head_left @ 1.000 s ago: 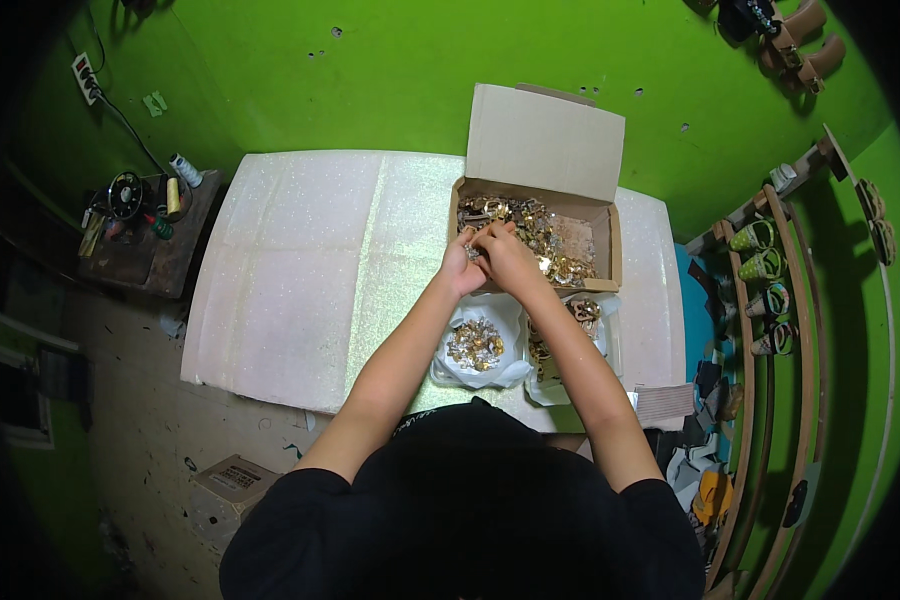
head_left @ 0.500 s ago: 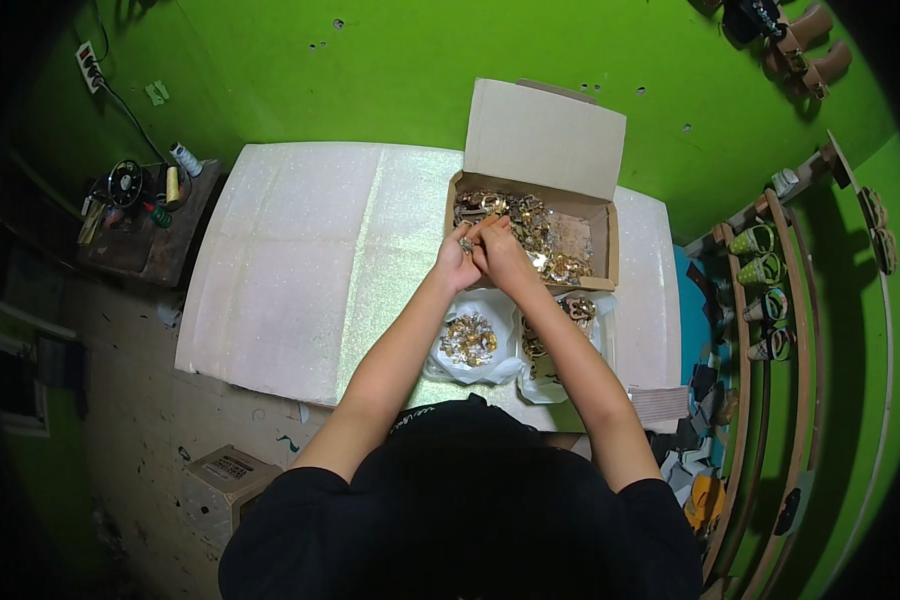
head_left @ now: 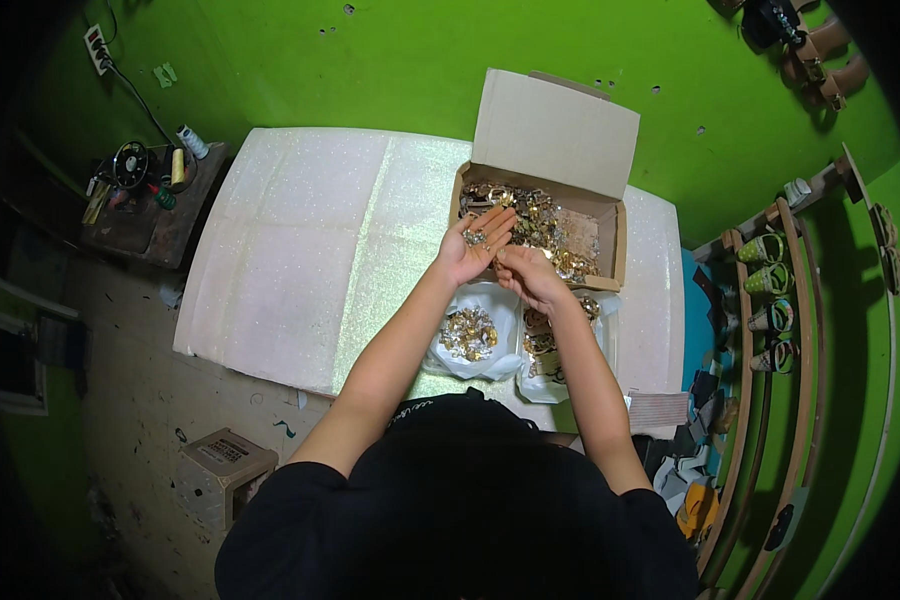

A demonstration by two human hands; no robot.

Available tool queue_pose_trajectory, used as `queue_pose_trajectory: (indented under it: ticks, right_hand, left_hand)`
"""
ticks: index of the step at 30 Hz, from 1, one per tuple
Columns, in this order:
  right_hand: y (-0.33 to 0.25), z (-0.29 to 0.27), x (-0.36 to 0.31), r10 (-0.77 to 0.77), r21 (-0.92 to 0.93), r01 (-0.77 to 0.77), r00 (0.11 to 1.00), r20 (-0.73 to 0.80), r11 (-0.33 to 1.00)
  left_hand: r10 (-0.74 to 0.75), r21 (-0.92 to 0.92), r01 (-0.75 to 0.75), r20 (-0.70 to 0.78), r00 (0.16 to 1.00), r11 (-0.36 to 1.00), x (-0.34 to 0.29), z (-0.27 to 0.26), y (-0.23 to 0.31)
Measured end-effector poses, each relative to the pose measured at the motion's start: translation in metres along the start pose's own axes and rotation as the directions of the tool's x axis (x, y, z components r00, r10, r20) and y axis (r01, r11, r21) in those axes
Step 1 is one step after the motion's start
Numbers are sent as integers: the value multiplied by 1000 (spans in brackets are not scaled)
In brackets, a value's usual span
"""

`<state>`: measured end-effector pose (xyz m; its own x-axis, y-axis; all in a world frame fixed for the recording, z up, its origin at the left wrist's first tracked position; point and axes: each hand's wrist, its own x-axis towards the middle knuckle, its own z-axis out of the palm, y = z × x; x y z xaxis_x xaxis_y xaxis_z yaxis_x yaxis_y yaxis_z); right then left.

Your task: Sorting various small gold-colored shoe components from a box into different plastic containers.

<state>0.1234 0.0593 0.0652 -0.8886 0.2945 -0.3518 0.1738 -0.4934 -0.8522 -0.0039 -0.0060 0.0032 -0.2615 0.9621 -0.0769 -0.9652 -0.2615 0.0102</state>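
My left hand [head_left: 468, 258] is palm up with its fingers stretched out, cradling a few small shiny metal buckles or ornaments [head_left: 475, 237]. Beside it, on the right, my right hand [head_left: 532, 276] has its fingers pinched together near the left palm's edge; whatever they grip is too small to make out. Both are just over the near side of an open cardboard box [head_left: 614, 245], which holds a heap of gold and silver metal pieces [head_left: 535, 212]. Closer to me, a white plastic-lined container [head_left: 505, 365] holds shiny pieces. A second lined container [head_left: 545, 388], with brownish-gold pieces, lies partly under my right forearm.
A pale glittery sheet covers the table [head_left: 280, 240]. The box lid [head_left: 557, 122] stands raised toward the green wall [head_left: 420, 70]. Thread spools [head_left: 192, 142] stand on a dark side table at left. Sandals [head_left: 765, 264] hang on a wooden rack at right. A carton [head_left: 225, 465] is on the floor.
My hands were close together over the box; now my left palm has opened out, showing the small metal pieces, and my right hand has drawn slightly toward me and right. The view has shifted a little.
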Motion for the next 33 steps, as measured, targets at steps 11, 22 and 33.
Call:
queue_pose_trajectory:
  ticks: [11, 22, 33]
  right_hand:
    - [34, -24, -32, 119, -564, -51, 989, 84, 824]
    - [7, -21, -18, -228, -720, 109, 971, -70, 685]
    - [-4, 14, 35, -600, -948, 289, 739, 307, -130]
  left_hand:
    - [-22, -83, 25, 42, 999, 996, 0, 2, 1]
    - [-30, -82, 35, 55, 998, 996, -1, 1, 2]
    - [-130, 18, 130, 248, 960, 991, 10, -21, 4]
